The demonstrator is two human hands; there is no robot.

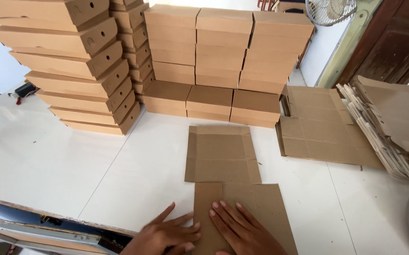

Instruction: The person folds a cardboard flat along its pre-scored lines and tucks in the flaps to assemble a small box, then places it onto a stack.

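A flat brown cardboard box blank (223, 158) lies on the white floor in front of me, its creased panels and flaps spread out. My right hand (242, 229) presses flat on the blank's near panel, fingers together and pointing away. Beside it, my left hand (166, 233) rests at the blank's near left edge with fingers spread, partly on the floor. Neither hand holds anything.
Stacks of folded cardboard boxes (79, 66) stand at the back left, and more stacked boxes (223, 52) fill the back middle. Flat blanks (320, 125) lie to the right, next to a leaning pile of blanks (393, 123). A wooden door (393, 42) stands at the far right.
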